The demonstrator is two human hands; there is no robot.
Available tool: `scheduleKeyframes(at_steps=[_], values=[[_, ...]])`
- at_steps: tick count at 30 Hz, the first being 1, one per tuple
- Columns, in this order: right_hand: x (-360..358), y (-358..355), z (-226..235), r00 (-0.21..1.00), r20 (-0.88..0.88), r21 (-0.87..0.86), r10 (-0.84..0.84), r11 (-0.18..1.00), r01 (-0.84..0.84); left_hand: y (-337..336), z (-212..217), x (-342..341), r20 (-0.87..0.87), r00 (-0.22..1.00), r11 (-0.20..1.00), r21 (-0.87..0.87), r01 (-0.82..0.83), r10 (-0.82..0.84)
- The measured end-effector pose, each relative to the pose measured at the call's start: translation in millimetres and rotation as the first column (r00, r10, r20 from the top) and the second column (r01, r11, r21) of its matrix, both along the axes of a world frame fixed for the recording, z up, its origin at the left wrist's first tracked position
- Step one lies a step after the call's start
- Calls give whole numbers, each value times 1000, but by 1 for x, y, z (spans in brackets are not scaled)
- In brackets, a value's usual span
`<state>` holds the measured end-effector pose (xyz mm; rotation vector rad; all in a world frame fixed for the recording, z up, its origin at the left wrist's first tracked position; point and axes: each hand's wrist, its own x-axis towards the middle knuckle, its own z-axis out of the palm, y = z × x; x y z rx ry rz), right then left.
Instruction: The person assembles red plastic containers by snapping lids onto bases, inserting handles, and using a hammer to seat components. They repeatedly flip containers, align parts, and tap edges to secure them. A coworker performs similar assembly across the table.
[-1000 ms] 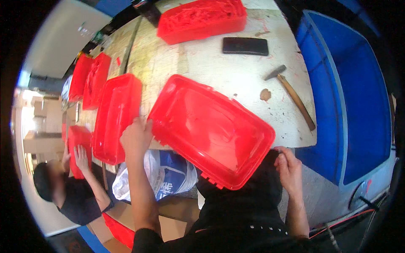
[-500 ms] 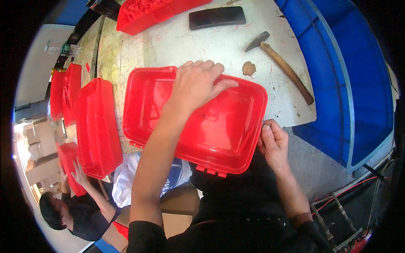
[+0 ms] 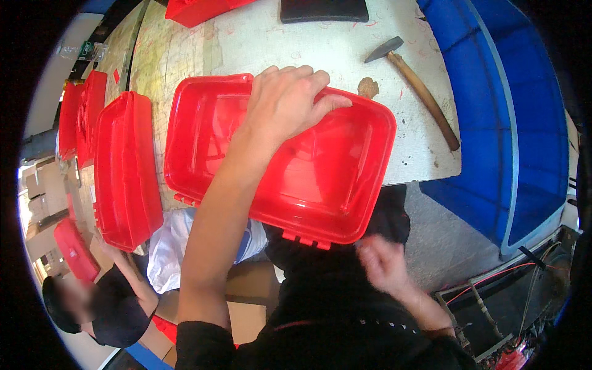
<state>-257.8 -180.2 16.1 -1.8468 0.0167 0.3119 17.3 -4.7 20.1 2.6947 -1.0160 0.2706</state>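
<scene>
under the left hand, its grip pressing flat and unclenched, lies the red tray.

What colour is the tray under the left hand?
Bright red, glossy plastic tray, with the left hand resting on its far rim; it shows best in the head view.

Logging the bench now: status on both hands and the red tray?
Left hand flat on red tray, at its far rim. Right hand blurred below table edge, empty. Hammer lies apart, nothing blocking.
</scene>
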Motion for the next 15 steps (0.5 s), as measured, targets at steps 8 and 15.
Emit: scheduleKeyframes(at_steps=[8,15], values=[[81,-34,59,997,79,-562,-26,825,66,-1,8,-3,-91,990,994,11,-104,105],[133,-16,68,998,48,-825,51,566,11,2,-5,-7,-59,990,974,-185,-133,124]])
